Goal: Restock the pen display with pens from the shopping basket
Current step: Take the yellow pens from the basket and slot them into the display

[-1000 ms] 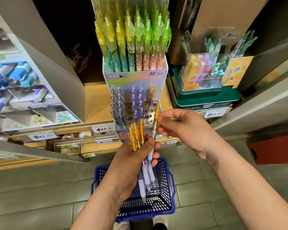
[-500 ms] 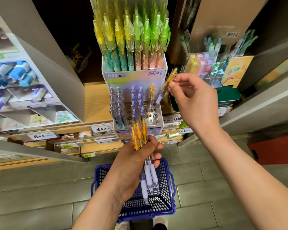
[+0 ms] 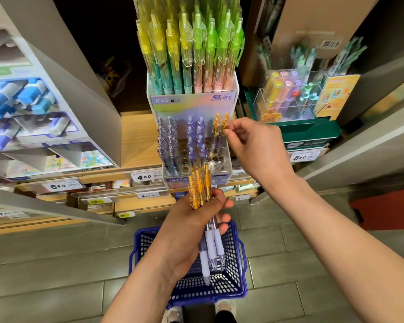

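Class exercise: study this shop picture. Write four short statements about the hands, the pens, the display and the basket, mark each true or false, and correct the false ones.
1. The left hand grips a bundle of orange-topped pens with lilac grips. True.
2. The right hand is empty. False: it pinches the top of an orange-topped pen at the clear plastic pen display.
3. The blue mesh plastic basket sits on a shelf. False: it stands on the grey tiled floor, below the hands.
4. The display's upper tier holds yellow and green capped pens. True.
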Tool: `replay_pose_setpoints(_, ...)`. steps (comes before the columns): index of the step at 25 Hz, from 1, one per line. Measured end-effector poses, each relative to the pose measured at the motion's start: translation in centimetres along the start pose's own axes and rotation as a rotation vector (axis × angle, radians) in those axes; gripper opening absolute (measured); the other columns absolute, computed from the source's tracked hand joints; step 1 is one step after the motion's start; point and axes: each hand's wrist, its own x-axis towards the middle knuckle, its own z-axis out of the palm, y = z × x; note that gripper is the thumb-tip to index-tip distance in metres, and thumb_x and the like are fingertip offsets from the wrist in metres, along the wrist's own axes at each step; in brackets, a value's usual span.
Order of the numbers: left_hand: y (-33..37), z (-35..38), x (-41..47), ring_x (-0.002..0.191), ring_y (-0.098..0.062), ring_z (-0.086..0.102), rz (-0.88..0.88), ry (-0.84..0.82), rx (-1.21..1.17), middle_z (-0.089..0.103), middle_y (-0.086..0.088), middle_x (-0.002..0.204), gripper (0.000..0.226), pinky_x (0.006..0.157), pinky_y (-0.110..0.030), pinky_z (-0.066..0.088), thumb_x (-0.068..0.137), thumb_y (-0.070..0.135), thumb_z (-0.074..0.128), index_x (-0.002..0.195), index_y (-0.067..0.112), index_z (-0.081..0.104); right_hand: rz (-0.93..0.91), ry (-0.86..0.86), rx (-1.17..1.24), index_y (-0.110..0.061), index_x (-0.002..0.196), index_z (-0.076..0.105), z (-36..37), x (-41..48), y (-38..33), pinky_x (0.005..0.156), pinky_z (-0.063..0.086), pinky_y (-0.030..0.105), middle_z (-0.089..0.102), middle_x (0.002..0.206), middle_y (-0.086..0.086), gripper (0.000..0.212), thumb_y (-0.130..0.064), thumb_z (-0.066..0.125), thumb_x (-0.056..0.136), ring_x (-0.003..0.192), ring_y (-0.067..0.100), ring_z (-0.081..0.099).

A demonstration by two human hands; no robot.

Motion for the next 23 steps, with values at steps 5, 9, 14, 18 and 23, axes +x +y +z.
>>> replay_pose_setpoints(5, 0.1, -0.2, -0.1, 0.075, -0.016, 0.071, 0.001, 0.006, -0.012, 0.079, -0.011, 0.102, 0.024, 0.068, -0.026, 0.058, 0.095, 0.017, 0.069, 0.116, 0.006, 0.068, 0.203, -0.224, 0.101, -0.028, 0.083, 0.069, -0.8, -2.4, -0.3, 0.063, 0.041, 0.0, 0.067, 0.074, -0.017, 0.015, -0.039, 0.069, 0.092, 0.077, -0.011, 0.06)
replay_pose_setpoints(9, 0.3, -0.4, 0.0, 0.074, -0.017, 0.073, -0.01, 0.008, -0.022, 0.079, -0.013, 0.103, 0.02, 0.065, -0.027, 0.059, 0.096, 0.009, 0.065, 0.115, 0.005, 0.069, 0.345, -0.523, 0.369, -0.031, 0.1, 0.076, -1.2, -4.1, -1.1, 0.082, 0.049, 0.013, 0.075, 0.093, -0.016, 0.013, -0.038, 0.066, 0.095, 0.09, -0.005, 0.066)
replay_pose_setpoints(14, 0.5, -0.5, 0.0, 0.08, -0.018, 0.076, -0.005, -0.033, -0.033, 0.079, -0.014, 0.107, 0.018, 0.067, -0.027, 0.06, 0.092, 0.011, 0.069, 0.108, 0.009, 0.076, 0.566, -0.76, 0.764, -0.016, 0.112, 0.074, -1.3, -4.6, -1.5, 0.088, 0.052, 0.023, 0.077, 0.097, 0.0, 0.021, -0.025, 0.068, 0.094, 0.091, 0.005, 0.069)
replay_pose_setpoints(18, 0.4, -0.5, 0.3, 0.082, -0.019, 0.076, 0.005, 0.014, -0.02, 0.079, -0.012, 0.106, 0.016, 0.069, -0.027, 0.06, 0.098, 0.011, 0.064, 0.108, 0.011, 0.076, 0.618, -0.67, 0.771, -0.013, 0.112, 0.075, -1.1, -4.6, -1.5, 0.084, 0.055, 0.023, 0.077, 0.099, 0.009, 0.022, -0.018, 0.071, 0.092, 0.086, 0.012, 0.07)
replay_pose_setpoints(23, 0.6, -0.5, 0.6, 0.085, -0.02, 0.076, 0.024, 0.032, -0.011, 0.079, -0.012, 0.105, 0.018, 0.071, -0.028, 0.06, 0.099, 0.016, 0.063, 0.097, 0.017, 0.081, 0.662, -0.613, 0.907, -0.009, 0.113, 0.073, -0.8, -5.2, -1.7, 0.078, 0.057, 0.027, 0.075, 0.085, 0.003, 0.025, -0.013, 0.074, 0.089, 0.066, 0.011, 0.066)
